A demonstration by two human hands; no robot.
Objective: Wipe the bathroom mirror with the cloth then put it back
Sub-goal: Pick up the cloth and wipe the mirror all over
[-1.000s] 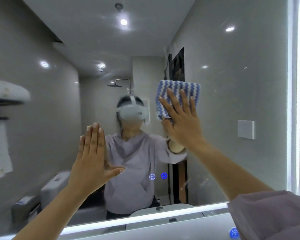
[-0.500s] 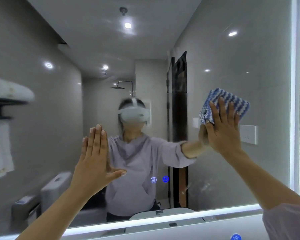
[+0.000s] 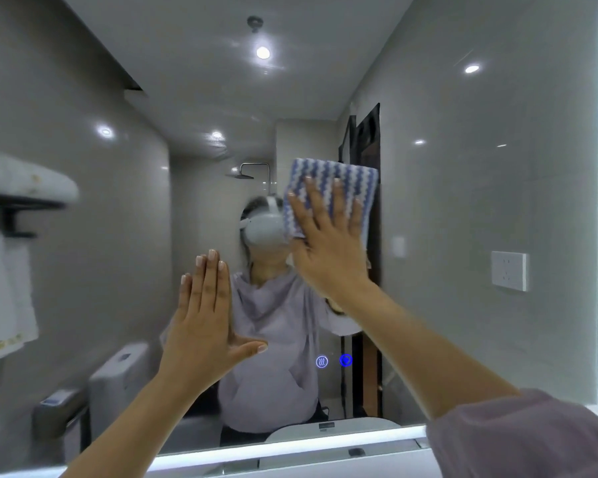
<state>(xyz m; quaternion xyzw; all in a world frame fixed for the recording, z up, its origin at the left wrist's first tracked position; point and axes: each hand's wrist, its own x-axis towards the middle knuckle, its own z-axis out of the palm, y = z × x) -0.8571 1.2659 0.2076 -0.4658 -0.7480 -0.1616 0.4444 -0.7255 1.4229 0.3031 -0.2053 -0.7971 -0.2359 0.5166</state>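
The right hand (image 3: 328, 243) lies flat w/ fingers spread, pinning the blue-and-white striped cloth (image 3: 339, 188) against the mirror (image 3: 480, 201). It is a press, not a pinch. The cloth sits under and above the fingertips, its top edge showing past them, roughly centre of the glass and a bit right of the reflected headset. The left hand (image 3: 204, 326) is bare, palm toward the glass, fingers together and thumb out; whether it touches the glass can't be told. It's lower and to the left of the cloth, near but apart.

Key relation: cloth is already under the right hand, so that arm does the wiping, and the left hand is idle. The cloth is wider than tall, good for side sweeps. Wide stretches of glass lie to the right and to the left. Judgement: mid-wipe, w/ putting the cloth back not yet begun. Lit strip (image 3: 290, 446) marks the mirror's bottom edge.
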